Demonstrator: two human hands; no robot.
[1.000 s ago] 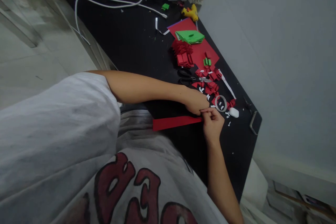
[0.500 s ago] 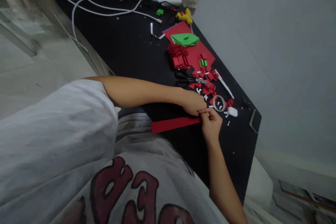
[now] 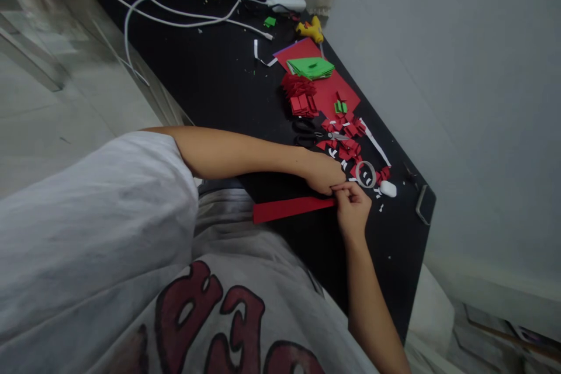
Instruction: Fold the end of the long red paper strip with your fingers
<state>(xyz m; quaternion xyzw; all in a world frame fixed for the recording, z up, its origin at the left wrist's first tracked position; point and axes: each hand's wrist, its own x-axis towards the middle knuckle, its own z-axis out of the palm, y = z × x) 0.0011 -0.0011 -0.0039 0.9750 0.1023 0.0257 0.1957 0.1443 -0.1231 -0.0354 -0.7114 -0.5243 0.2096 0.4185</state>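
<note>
A long red paper strip stretches leftward from my hands, its far end sticking out past the table edge near my shirt. My right hand is closed, thumb and fingers pinching the strip's right end. Against its fingertips rests my left hand, closed with the back of the hand facing up. Its fingertips meet the same end of the strip, but the exact grip is partly hidden. Just beyond the hands lie a clear tape roll, small white paper scraps and folded red paper pieces.
Black-handled scissors lie by the left wrist. Farther back are stacked red folded papers, green papers, a red sheet, a yellow toy and a white cable. A white case and phone sit rightward.
Both hands keep the same pinch on the red strip's end. The view has shifted very slightly; nothing else visibly moves.
</note>
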